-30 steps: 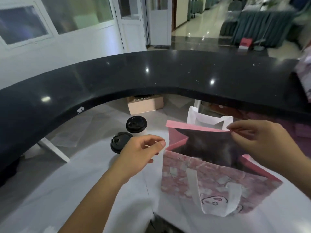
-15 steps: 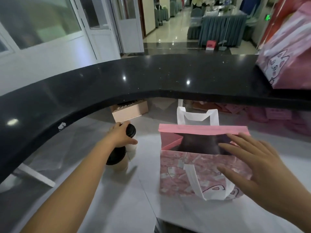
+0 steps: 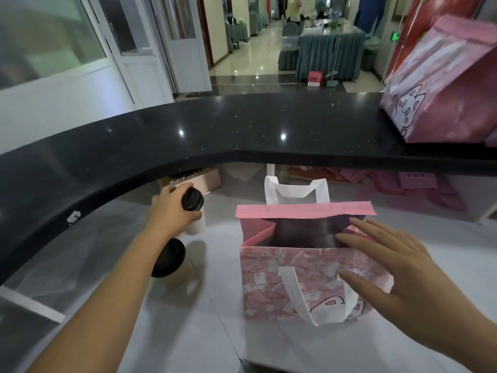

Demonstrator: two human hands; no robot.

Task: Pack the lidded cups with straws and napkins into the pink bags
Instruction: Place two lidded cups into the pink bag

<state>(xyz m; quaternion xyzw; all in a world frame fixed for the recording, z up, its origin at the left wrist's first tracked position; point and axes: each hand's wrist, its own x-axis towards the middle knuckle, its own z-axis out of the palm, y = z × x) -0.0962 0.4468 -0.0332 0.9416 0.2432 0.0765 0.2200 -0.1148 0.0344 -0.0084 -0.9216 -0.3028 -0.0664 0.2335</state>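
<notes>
An open pink bag (image 3: pixel 293 275) with white handles stands upright on the white table (image 3: pixel 188 332). My right hand (image 3: pixel 395 267) hovers flat with spread fingers over the bag's right side, its fingertips at the rim. Left of the bag, my left hand (image 3: pixel 169 211) grips a white cup with a black lid (image 3: pixel 192 201), which is tilted in the hand. A second, tan cup with a black lid (image 3: pixel 172 261) stands nearer to me, partly hidden under my left forearm. No straws or napkins show.
A curved black counter (image 3: pixel 242 130) runs across behind the table, above its level. Another pink bag with a cat print (image 3: pixel 441 84) stands on the counter at the right. A cardboard box (image 3: pixel 199 179) sits under the counter ledge. Flat pink bags (image 3: pixel 419 184) lie at the back right.
My left hand reached left from the bag's rim and took hold of the white cup, which now tilts. My right hand let go of the bag's rim and spread flat over it.
</notes>
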